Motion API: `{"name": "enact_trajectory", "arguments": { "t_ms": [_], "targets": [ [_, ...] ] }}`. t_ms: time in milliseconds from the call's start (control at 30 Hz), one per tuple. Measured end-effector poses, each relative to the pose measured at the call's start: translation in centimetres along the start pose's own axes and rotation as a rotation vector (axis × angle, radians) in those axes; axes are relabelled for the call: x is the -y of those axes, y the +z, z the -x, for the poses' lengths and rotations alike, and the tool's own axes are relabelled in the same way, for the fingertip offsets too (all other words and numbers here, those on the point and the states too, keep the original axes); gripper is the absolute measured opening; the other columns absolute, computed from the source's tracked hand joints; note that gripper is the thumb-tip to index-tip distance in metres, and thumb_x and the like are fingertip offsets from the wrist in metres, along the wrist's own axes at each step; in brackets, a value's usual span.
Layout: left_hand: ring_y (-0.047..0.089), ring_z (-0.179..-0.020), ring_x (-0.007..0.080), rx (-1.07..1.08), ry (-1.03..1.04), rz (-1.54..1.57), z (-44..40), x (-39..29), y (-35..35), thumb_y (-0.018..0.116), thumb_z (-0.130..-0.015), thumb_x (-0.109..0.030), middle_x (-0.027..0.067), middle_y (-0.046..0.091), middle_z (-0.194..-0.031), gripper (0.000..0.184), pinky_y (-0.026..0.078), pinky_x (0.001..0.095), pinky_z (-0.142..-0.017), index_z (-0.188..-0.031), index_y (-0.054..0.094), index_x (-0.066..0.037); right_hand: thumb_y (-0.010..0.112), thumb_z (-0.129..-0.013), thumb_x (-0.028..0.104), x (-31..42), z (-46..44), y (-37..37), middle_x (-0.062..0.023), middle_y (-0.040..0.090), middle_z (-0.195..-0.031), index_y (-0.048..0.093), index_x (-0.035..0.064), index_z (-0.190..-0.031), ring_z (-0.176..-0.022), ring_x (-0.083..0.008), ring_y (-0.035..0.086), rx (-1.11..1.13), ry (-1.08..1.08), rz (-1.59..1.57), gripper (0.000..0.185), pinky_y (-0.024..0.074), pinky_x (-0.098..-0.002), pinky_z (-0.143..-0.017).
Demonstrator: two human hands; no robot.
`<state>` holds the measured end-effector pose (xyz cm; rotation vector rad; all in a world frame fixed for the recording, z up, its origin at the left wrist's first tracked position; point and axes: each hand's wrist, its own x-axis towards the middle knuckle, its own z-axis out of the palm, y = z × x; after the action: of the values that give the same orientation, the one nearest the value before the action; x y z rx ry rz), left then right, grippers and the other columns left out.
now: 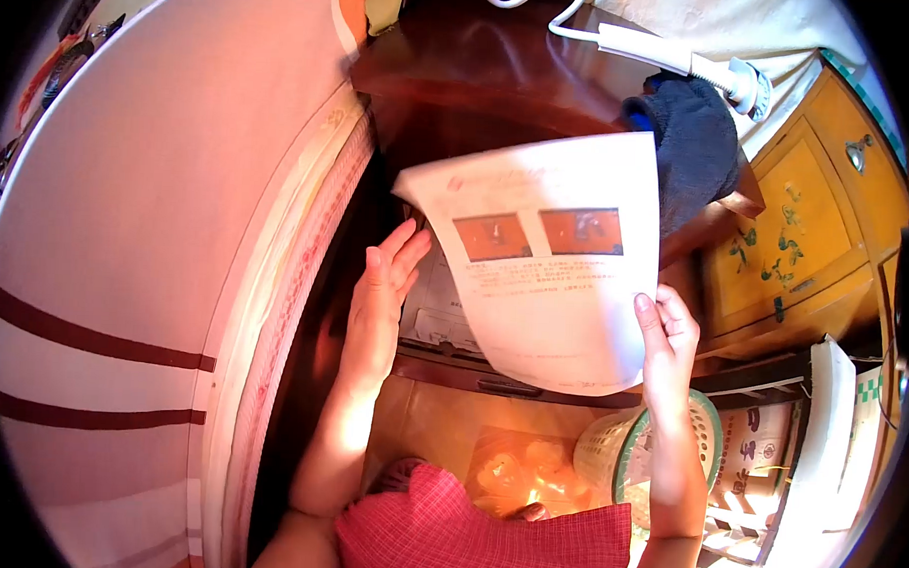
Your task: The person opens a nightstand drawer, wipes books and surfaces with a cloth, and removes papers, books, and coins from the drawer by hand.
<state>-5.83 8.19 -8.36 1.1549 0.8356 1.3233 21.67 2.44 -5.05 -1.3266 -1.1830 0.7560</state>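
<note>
A printed sheet of paper (563,318) with two dark orange pictures and lines of text is held up in front of me, its left part curling. My right hand (670,337) pinches its lower right edge, thumb on the front. Beside the sheet's left edge, my left hand (386,292) is raised with its fingers apart and nothing in it. Under and behind the sheet, an open drawer (438,319) shows more papers or a flat box, partly hidden by the sheet.
A dark wooden cabinet (463,54) carries a dark cloth (692,142) and a white device with a cord (643,47). A bed (156,224) is at left. A green-rimmed basket (609,450), a cardboard box (759,445) and a yellow cabinet (792,226) are at right.
</note>
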Motion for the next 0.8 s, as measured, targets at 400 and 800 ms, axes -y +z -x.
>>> {"name": "enact_trajectory", "arguments": {
  "t_ms": [400, 800],
  "targets": [
    [0.058, -0.088, 0.0068, -0.053, 0.066, 0.103, 0.1, -2.7, 2.9, 0.055, -0.093, -0.015, 0.0049, 0.063, -0.100, 0.028, 0.048, 0.0217, -0.076, -0.114, 0.056, 0.003, 0.058, -0.092, 0.019, 0.2, 3.6, -0.3, 0.0007, 0.062, -0.084, 0.059, 0.0027, -0.094, -0.075, -0.0034, 0.052, -0.047, 0.149, -0.235, 0.016, 0.0406, -0.0186, -0.070],
    [0.054, -0.073, 0.0024, -0.063, 0.073, 0.069, 0.5, -4.0, 3.9, 0.058, -0.091, -0.013, -0.0004, 0.063, -0.084, 0.020, 0.043, 0.0174, -0.066, -0.101, 0.062, 0.005, 0.059, -0.091, 0.019, -0.1, 5.0, -1.0, 0.0007, 0.062, -0.084, 0.059, 0.0034, -0.094, -0.076, -0.0039, 0.053, -0.042, 0.193, -0.278, 0.016, 0.0405, -0.0183, -0.072]
  ]
}}
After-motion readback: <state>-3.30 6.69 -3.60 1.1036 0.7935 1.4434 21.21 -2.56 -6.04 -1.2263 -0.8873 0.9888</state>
